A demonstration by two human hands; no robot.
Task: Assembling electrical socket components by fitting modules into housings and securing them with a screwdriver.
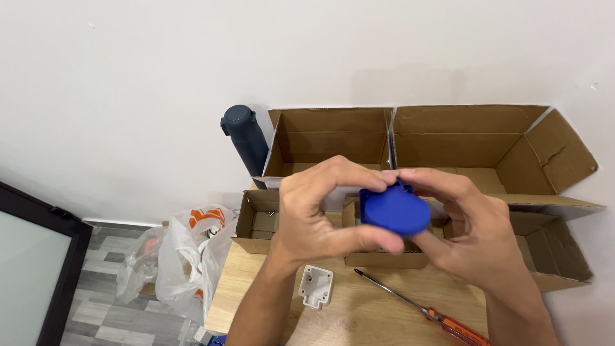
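Blue round-lidded plastic part (pixel 395 213), gripped above the bench (pixel 359 307) by both hands: left hand (pixel 317 214) pinching top and lower rim, right hand (pixel 471 230) closed on its right side. Round face turned toward the camera, tilted slightly; no clear long axis. Below, apart from the hands, a small white housing (pixel 316 286) and an orange-handled screwdriver (pixel 423 309) lying diagonally. Behind, open cardboard boxes (pixel 448 147) crowding the wall; dark bottle (pixel 245 138) at their left. Bench's left edge near, plastic bag (pixel 186 256) on the floor beyond.

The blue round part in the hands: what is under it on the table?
Under the blue round part sits a small open cardboard box; both hands hide its inside.
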